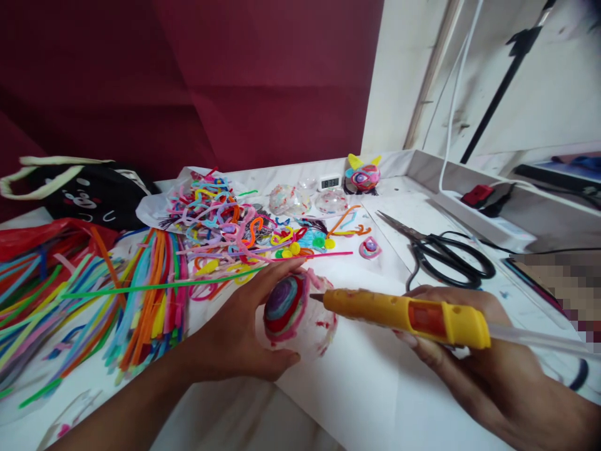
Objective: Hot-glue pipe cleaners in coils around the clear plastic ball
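My left hand (pixel 244 326) cups a clear plastic ball (pixel 300 316) that rests on the white table (pixel 375 388); a coil of pipe cleaners in red, blue and purple is stuck to its side. My right hand (pixel 451 332) is closed around a yellow and orange hot glue gun (pixel 408 313). The gun lies level, pointing left. Its metal nozzle sits right at the ball's surface, just right of the coil. A clear glue stick sticks out of the gun's back end toward the right.
Bundles of straight pipe cleaners (pixel 94 294) lie at the left, and a tangle of bent ones (pixel 220 219) behind the ball. Black scissors (pixel 441 254) lie at the right. Further back are clear half-balls (pixel 328 200), a decorated ball (pixel 362 175), a small clock (pixel 329 182) and a black bag (pixel 89 194).
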Demonstrator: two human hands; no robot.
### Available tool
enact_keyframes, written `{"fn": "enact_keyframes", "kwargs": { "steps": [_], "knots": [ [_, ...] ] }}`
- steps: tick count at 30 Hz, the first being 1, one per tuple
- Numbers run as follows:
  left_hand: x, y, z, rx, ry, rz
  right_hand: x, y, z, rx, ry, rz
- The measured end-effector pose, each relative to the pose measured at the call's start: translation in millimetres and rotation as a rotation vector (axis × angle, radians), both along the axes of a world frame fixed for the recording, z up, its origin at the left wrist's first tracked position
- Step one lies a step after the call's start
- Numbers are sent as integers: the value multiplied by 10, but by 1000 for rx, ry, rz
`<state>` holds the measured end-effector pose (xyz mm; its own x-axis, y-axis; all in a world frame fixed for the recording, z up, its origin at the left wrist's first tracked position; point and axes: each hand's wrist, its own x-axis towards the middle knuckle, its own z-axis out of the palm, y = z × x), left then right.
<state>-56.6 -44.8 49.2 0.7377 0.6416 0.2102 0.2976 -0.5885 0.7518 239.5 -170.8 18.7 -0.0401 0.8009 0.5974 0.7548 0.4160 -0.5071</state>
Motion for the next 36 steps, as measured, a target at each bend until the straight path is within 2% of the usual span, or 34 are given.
{"fn": "enact_keyframes", "kwargs": {
  "steps": [3, 6, 36],
  "knots": [
    [-2, -4, -1, -8, -5, -12, 1, 16, 24, -24, -102, 61],
    [-21, -7, -14, -17, 8, -24, -4, 35, 52, -15, -127, 40],
    [-31, -47, -3, -23, 21, -34, -43, 137, 81, 63, -135, 31]
  ]
}}
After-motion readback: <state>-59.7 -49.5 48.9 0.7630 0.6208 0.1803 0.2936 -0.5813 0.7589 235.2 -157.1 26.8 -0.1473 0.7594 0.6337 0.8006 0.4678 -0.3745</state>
